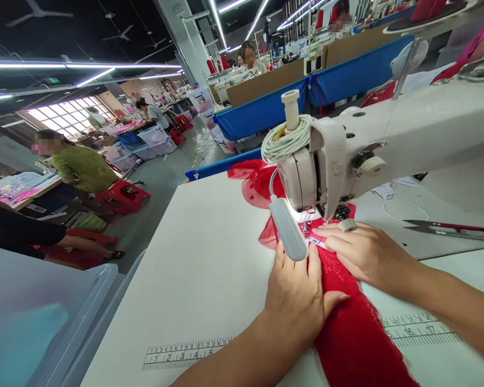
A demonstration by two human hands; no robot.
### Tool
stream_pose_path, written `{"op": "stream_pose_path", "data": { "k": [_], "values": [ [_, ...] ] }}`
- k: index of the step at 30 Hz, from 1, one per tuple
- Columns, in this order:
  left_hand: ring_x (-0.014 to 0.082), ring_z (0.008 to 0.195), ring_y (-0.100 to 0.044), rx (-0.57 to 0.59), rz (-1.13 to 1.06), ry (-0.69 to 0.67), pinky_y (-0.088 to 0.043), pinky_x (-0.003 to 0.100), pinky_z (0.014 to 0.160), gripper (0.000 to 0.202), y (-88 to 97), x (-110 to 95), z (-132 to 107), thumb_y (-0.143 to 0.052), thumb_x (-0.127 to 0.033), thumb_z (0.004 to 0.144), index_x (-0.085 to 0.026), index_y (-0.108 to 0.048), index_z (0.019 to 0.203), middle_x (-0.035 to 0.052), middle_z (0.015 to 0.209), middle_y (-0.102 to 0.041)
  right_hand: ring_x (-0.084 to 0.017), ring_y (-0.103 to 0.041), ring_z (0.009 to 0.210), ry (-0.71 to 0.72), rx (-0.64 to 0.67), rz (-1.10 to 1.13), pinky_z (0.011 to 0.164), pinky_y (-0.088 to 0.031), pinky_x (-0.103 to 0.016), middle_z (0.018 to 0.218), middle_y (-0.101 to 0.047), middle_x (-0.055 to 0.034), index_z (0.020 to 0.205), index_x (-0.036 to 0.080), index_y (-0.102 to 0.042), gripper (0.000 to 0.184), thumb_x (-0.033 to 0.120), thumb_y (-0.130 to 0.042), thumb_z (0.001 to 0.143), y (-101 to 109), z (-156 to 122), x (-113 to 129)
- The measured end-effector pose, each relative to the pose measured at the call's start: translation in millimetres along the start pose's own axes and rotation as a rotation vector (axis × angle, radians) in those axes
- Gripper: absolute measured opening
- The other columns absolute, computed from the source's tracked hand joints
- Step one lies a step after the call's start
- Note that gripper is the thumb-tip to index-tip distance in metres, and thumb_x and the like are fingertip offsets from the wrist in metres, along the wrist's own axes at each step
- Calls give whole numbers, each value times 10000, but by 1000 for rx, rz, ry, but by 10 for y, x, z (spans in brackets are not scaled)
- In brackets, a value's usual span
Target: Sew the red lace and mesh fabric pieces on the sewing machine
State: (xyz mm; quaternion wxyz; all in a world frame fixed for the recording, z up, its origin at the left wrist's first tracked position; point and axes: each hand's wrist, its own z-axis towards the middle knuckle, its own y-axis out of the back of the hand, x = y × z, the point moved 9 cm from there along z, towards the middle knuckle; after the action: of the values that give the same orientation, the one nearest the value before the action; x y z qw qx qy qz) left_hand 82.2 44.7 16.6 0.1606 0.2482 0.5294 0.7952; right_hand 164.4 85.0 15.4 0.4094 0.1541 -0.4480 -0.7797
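A red lace-edged fabric (353, 328) runs from the front of the table up under the needle area of a white sewing machine (339, 156). My left hand (296, 295) lies on its left edge, fingers stretched forward and thumb spread over the cloth. To the right of the presser foot (305, 230), my right hand (373, 255) rests flat with its fingertips on the fabric. Between the hands shows a small white piece with dark marks (318, 242). A grey clip-on lamp (288, 228) hides some left fingertips. Sheer red fabric (260, 188) spreads behind the needle.
Thread snips (452, 228) lie on the machine bed at right. A printed ruler scale (185, 352) crosses the white table (193, 269). Plastic bins (89, 290) stand at left. Beyond are a person on a red stool (125, 196), other workers and blue-fronted workstations (262, 113).
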Motion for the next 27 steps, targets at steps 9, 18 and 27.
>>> {"op": "stream_pose_path", "data": {
  "k": [9,18,27],
  "values": [
    [365,1243,-543,77,-58,22,-448,510,1024,724,-53,29,-14,-480,-650,917,-58,-538,1330,219,1308,-597,-226,-687,910,27,41,11,721,-504,-353,988,-751,-68,974,219,-700,383,27,-421,795,23,33,24],
    [371,1270,-519,59,-66,43,-437,539,1033,679,-93,107,10,-509,-611,917,-67,-543,1322,236,1375,-541,-227,-686,920,5,55,4,777,-503,-366,1043,-739,-69,1044,220,-674,410,9,-415,806,-29,26,-8],
    [330,1135,-593,17,-252,109,-496,506,968,462,-6,273,36,-530,-453,921,-107,-580,1224,187,1227,-631,-200,-654,731,0,32,48,634,-509,-331,951,-730,-59,1002,215,-656,357,35,-384,857,58,99,-16]
  ]
}}
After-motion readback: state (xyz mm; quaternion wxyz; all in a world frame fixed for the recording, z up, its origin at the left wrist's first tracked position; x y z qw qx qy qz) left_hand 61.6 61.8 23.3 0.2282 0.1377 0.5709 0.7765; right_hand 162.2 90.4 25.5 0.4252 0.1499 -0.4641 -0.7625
